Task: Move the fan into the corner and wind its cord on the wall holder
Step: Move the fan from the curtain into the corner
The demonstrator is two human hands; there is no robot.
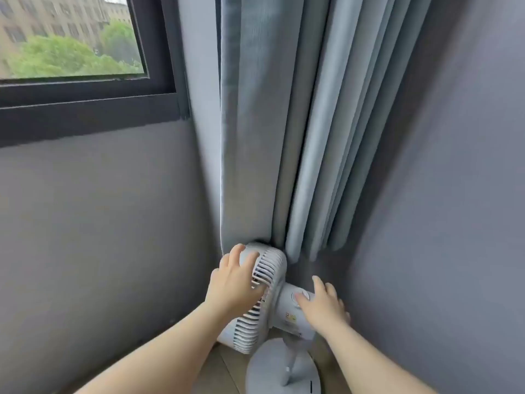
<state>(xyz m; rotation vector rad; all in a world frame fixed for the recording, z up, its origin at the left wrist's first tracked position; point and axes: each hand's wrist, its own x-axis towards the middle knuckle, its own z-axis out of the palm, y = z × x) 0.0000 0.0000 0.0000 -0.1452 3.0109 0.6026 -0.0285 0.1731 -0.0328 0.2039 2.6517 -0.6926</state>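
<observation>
Fan (268,297) stands in the corner, head against the curtain (284,137), round base (272,368) on the floor. My left hand (234,280) lies spread over the grille's front face; my right hand (324,304) lies flat on the motor housing behind. Both are open, pressing rather than clamped. Risk: pushing the head alone could tip it about the base, or snag curtain folds. Cord and wall holder not visible; a trapped cord would hamper winding.

The fan (264,297) stands in the corner before the curtain (298,137), window (71,38) upper left.
</observation>
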